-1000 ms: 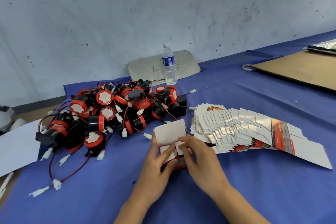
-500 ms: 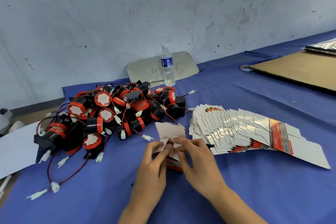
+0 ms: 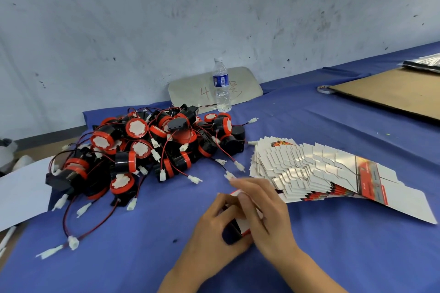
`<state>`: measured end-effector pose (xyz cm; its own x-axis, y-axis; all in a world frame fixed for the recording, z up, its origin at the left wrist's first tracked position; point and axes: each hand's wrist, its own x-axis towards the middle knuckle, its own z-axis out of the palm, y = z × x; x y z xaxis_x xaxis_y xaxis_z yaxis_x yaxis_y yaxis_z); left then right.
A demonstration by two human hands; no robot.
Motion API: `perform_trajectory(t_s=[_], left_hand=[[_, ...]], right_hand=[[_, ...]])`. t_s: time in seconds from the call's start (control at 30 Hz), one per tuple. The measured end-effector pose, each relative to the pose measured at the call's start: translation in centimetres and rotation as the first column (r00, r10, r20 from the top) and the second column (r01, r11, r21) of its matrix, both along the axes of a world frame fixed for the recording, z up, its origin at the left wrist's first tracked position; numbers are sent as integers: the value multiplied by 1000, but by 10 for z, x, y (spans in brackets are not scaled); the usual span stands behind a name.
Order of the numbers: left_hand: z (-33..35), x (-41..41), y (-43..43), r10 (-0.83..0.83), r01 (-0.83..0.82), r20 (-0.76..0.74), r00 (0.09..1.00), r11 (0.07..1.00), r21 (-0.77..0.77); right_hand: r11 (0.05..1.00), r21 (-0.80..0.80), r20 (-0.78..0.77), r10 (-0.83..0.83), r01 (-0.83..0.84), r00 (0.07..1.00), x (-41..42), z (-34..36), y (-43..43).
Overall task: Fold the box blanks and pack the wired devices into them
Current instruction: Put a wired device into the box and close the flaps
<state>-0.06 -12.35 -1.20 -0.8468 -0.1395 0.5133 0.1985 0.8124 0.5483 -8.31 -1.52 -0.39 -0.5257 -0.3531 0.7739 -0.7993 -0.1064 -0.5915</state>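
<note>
Two hands work at the lower centre of the head view, close together over one small box (image 3: pixel 238 226). Left hand (image 3: pixel 214 233): fingers curled round the near and left sides of the box, holding it just above the surface (image 3: pixel 142 257). Right hand (image 3: pixel 264 211): laid over the top and right side of the box, fingers bent onto its upper edge. Only a dark face, a red edge and a strip of white card show between the fingers; the rest of the box is hidden.

Box blanks (image 3: pixel 321 171): one fanned stack, flat, white with a red printed band, at right of centre, just beyond the right hand's fingertips.

Wired devices (image 3: pixel 152 147): one heap, black round bodies with red rims and white faces, at left of centre, red and black leads with white plugs trailing toward the lower left and toward the blanks.

Water bottle (image 3: pixel 222 85): one, upright, clear, blue label, behind the heap near the wall.

Grey panel (image 3: pixel 190 88): one, marked in red, leaning on the wall behind the bottle.

Brown cardboard sheet (image 3: pixel 392 93): one, flat, upper right.

White sheet (image 3: pixel 21 192): one, at the left edge.
</note>
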Motion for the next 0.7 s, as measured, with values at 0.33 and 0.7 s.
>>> perform_trajectory(t_s=[0.33,0.7], left_hand=[[-4,-3,-1,37,-36,-27,999,998,46],[-8,-6,0,213,-193,-120,970,968,158]], right_hand=[[991,113,122,-84,70,989,4,-4,-10],[978,206,52,-34,23,998,0,-3,-11]])
